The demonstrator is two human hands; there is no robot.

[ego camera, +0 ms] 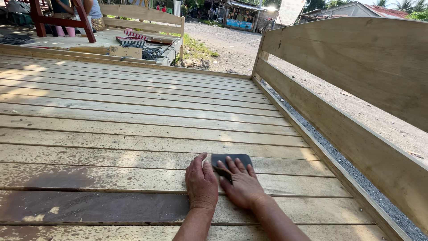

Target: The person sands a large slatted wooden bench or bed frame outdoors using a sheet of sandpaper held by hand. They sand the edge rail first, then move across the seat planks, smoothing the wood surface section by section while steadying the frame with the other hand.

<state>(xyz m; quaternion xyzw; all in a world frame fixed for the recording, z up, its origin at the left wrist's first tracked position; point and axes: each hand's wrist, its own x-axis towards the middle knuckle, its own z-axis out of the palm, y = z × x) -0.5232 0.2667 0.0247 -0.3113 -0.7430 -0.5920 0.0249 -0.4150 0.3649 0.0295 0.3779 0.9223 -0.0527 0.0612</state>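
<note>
Sandpaper (232,161) dark, thin, looks light and flexible, lies flat on slats (133,134). Right hand (243,185) fingers spread flat, pressing it. Left hand (201,182) flat beside, touching. Best hold: palm pressure on top.

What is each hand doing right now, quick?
Left hand: open, flat on the wooden slats, holding nothing.
Right hand: open, fingers pressing a dark sanding sheet down.

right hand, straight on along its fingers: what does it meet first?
The right hand already presses the dark sanding sheet. Past it, only bare wooden slats; the way looks free, though depth is unclear.
</note>
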